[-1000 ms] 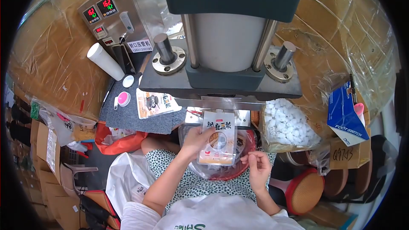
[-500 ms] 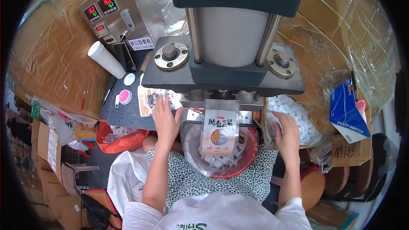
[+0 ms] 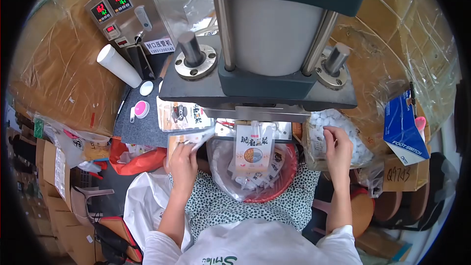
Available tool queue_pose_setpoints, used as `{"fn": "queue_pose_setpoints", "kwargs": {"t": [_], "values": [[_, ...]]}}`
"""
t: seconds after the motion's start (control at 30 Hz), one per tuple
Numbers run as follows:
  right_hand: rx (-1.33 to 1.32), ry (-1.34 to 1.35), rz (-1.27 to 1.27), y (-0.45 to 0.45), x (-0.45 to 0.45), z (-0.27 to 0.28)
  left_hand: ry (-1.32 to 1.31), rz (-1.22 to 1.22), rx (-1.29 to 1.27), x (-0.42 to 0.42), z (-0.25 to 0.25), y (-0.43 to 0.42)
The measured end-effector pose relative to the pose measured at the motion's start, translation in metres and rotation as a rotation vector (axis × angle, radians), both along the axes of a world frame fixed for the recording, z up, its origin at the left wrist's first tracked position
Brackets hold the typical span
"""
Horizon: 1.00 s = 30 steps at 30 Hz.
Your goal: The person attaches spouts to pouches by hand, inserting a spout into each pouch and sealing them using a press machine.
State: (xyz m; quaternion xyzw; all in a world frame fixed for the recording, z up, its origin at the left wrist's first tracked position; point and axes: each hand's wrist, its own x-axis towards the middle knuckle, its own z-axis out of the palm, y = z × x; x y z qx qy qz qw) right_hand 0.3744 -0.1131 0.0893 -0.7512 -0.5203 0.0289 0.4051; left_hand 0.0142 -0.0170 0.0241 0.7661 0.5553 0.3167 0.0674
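My left hand is closed on a printed pouch, tilted up beside a stack of matching pouches on the grey mat. My right hand is over the tub of small white plastic pieces, its thumb and fingertips pinched together; whatever is between them is too small to make out. Straight ahead, another printed pouch hangs upright under the press. Below it, a red basket with a clear liner holds several pouches.
At the left stand a control box with red and green digits, a white bottle and a small pink-topped jar. An orange bag hangs below the mat. To the right are a blue foot-switch box and a carton.
My left hand has closed on a pouch and drawn it toward me. My right hand's fingers have come together in a pinch. The press's guide posts now stand higher above its plate.
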Motion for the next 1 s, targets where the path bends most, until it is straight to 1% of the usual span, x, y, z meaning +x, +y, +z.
{"fn": "queue_pose_setpoints", "kwargs": {"t": [0.07,0.1,0.13,0.17,0.2,0.27,0.37,0.4,0.5,0.57,0.6,0.63,0.67,0.73,0.77,0.87,0.9,1.0], "values": [[0.023,0.278,0.067,0.0,-0.012,0.008,-0.02,-0.051,0.06,0.012,0.015,-0.012],[-0.001,0.427,0.183,0.0,-0.026,0.009,-0.03,-0.083,0.095,0.02,0.023,-0.018],[-0.04,0.456,0.296,0.002,-0.042,0.015,-0.039,-0.116,0.132,0.028,0.03,-0.024],[0.006,0.338,0.44,0.006,-0.055,0.018,-0.021,-0.136,0.147,0.035,0.034,-0.028],[0.022,0.4,0.537,0.01,-0.067,0.019,-0.021,-0.143,0.141,0.039,0.038,-0.032],[0.118,0.361,0.603,0.019,-0.083,0.016,-0.021,-0.154,0.133,0.043,0.043,-0.036],[0.239,0.132,0.672,0.03,-0.091,0.014,-0.009,-0.185,0.148,0.044,0.045,-0.04],[0.225,0.122,0.704,0.031,-0.092,0.012,-0.009,-0.199,0.152,0.045,0.046,-0.041],[0.198,0.123,0.777,0.031,-0.093,0.007,-0.088,-0.354,0.063,0.048,0.042,-0.041],[0.205,0.162,0.793,0.031,-0.09,0.004,-0.178,-0.418,-0.111,0.05,0.036,-0.044],[0.157,0.235,0.74,0.029,-0.088,0.0,-0.222,-0.451,-0.198,0.052,0.031,-0.044],[0.109,0.306,0.686,0.027,-0.085,-0.006,-0.262,-0.472,-0.198,0.056,0.022,-0.043],[0.06,0.376,0.632,0.025,-0.084,-0.009,-0.279,-0.458,-0.303,0.06,0.018,-0.042],[0.093,0.41,0.465,0.023,-0.085,-0.009,-0.314,-0.423,-0.51,0.073,0.015,-0.036],[0.11,0.425,0.384,0.023,-0.085,-0.008,-0.425,-0.403,-0.618,0.08,0.012,-0.03],[0.06,0.286,0.334,0.016,-0.069,0.003,-0.73,-0.302,-0.973,0.094,0.003,-0.006],[0.036,0.261,0.348,0.012,-0.064,0.005,-0.784,-0.292,-0.977,0.1,0.0,0.003],[0.117,-0.054,0.375,0.001,-0.048,0.005,-1.067,-0.234,-1.155,0.108,0.001,0.015]]}}
